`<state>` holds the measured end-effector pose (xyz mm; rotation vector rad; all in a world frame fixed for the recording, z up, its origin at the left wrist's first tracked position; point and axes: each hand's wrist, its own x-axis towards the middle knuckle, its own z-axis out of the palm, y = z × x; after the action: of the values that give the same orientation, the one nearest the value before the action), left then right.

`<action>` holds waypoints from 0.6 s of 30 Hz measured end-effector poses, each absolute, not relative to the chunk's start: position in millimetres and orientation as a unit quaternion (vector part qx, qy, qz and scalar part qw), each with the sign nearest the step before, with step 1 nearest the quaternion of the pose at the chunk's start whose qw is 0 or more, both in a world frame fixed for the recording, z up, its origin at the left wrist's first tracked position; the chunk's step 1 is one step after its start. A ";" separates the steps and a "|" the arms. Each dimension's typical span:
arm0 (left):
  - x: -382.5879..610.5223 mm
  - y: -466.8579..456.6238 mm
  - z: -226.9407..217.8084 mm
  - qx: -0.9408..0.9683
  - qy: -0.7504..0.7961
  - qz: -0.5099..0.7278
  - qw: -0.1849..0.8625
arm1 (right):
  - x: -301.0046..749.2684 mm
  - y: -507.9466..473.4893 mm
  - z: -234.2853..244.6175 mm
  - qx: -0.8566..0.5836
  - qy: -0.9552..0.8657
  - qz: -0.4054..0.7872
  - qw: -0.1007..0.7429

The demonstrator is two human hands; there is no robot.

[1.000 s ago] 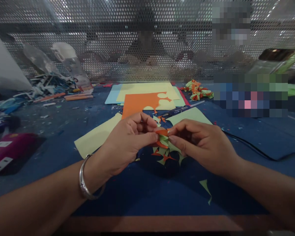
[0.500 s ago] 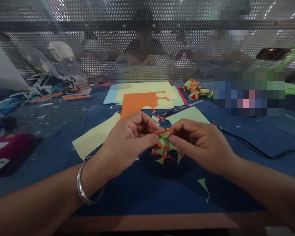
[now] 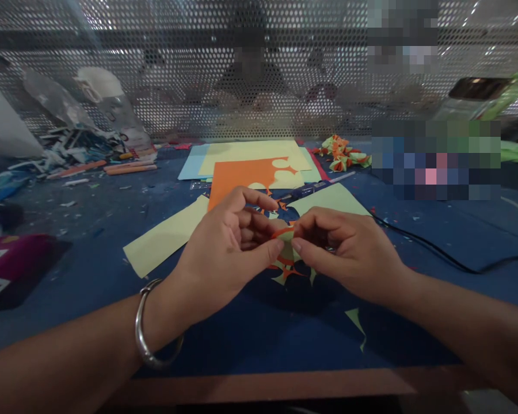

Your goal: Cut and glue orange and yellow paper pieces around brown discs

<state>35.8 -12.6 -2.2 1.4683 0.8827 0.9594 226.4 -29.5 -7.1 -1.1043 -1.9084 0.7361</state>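
Nearer the wearer than the orange sheet [image 3: 233, 175], slightly to its right, comes the small paper piece [image 3: 287, 246], orange-rimmed and green-faced, up off the tabletop [image 3: 242, 339]. Left hand [image 3: 231, 241] pinches one side, right hand [image 3: 349, 241] the other: both sets of fingers grasping it, presumably so the thin paper can't slip or spring open. Scraps [image 3: 291, 273] lie loose on the sheet's near side. To its right, a blue-handled tool [image 3: 313, 188] sits handy; farther right, crumpled paper bits [image 3: 341, 155] huddle, likely parked clear of the elbows.
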 end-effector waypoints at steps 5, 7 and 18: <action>33.5 -9.8 -4.0 0.585 0.374 0.403 0.596 | 226.3 -28.9 -6.4 -0.437 -0.757 0.285 0.393; 32.5 -8.9 -3.7 0.579 0.375 0.398 0.604 | 226.5 -28.7 -6.2 -0.443 -0.757 0.280 0.390; 35.5 -9.0 -3.4 0.559 0.353 0.414 0.625 | 228.0 -28.4 -5.9 -0.454 -0.745 0.293 0.391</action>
<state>35.5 -9.0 -3.4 1.2835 0.8109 0.9502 228.0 -28.4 -5.9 -1.1538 -1.8926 0.7454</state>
